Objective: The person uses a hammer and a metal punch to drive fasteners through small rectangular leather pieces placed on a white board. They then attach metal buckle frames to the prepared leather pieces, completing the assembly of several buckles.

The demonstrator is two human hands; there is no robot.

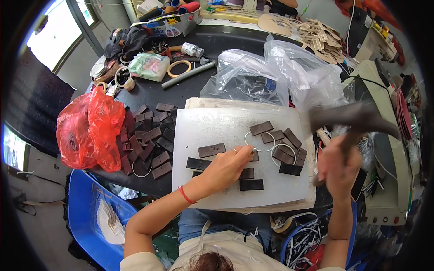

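- The left hand [228,165] is pinching a small metal punch [253,149] between closed fingertips, holding it down on a dark leather piece [252,156] near the middle of the white cutting board [203,124].
- The right hand [337,167] is gripping a hammer [357,118] in a tight fist, its blurred head raised to the right of the board.
- To my eye, the blow is wanting a plumb punch, a flat-lying piece and fingertips kept low on the shaft.
- More dark pieces [282,156] and white cord loops [261,141] are lying just right of the punch.
- A heap of similar pieces [149,137] is sitting left of the board beside a red plastic bag [90,128]; clear bags [280,77] are lying at the far side.
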